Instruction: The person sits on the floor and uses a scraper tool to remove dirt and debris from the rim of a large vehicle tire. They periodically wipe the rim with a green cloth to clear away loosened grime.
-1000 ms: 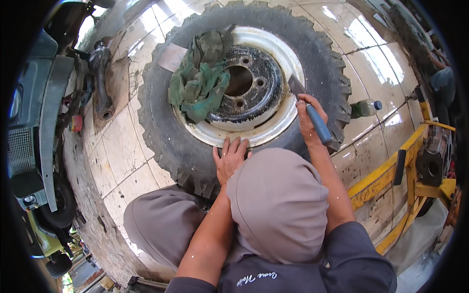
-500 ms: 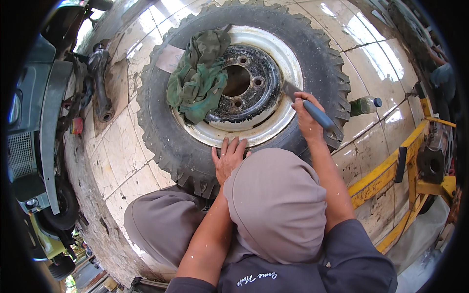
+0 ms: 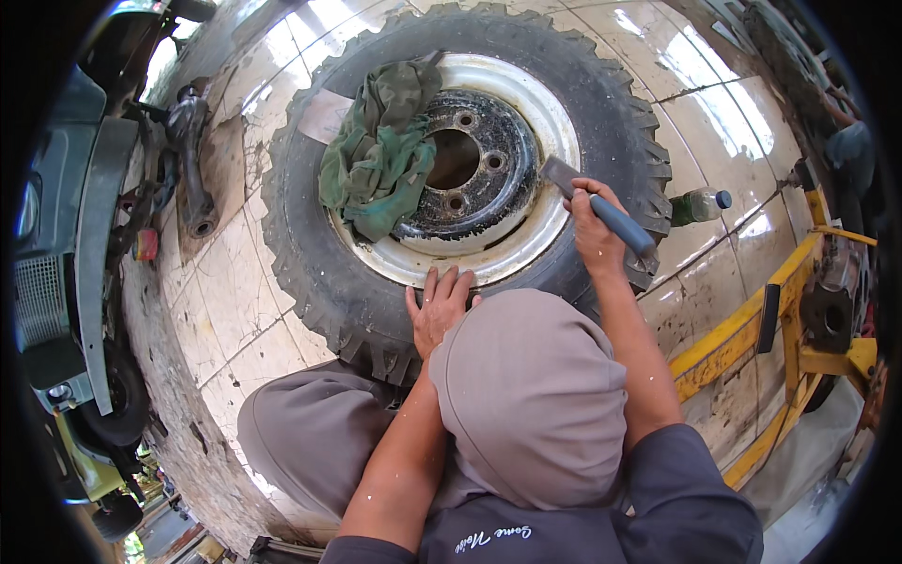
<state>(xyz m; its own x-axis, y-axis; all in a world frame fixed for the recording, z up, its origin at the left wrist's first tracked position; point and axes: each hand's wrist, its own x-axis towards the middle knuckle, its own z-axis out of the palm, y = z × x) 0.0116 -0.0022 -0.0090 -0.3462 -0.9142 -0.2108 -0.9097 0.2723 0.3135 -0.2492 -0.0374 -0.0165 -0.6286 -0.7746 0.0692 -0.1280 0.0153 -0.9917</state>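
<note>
A large tyre point(image 3: 611, 122) with chunky tread lies flat on the floor, around a white steel rim point(image 3: 526, 75) whose black centre point(image 3: 512, 127) has worn paint and bolt holes. My right hand point(image 3: 598, 226) is closed round a scraper point(image 3: 615, 226) with a blue-grey handle. Its flat metal blade reaches the right inner side of the rim. My left hand point(image 3: 440, 305) lies with fingers spread on the near sidewall, fingertips at the rim's edge. Over the left part of the wheel a crumpled green cloth point(image 3: 381, 155) is draped, covering some of the rim.
A piece of pinkish sheet point(image 3: 325, 116) lies on the tyre beside the cloth. Right of the tyre is a bottle point(image 3: 700, 205) with a blue cap. Farther right stands a yellow metal frame point(image 3: 742, 329). A dark metal arm part point(image 3: 193, 160) and a vehicle point(image 3: 56, 226) are at the left.
The scraper's handle has turned slightly in my right hand, and more of the blade's flat face shows. My left hand has hardly moved.
</note>
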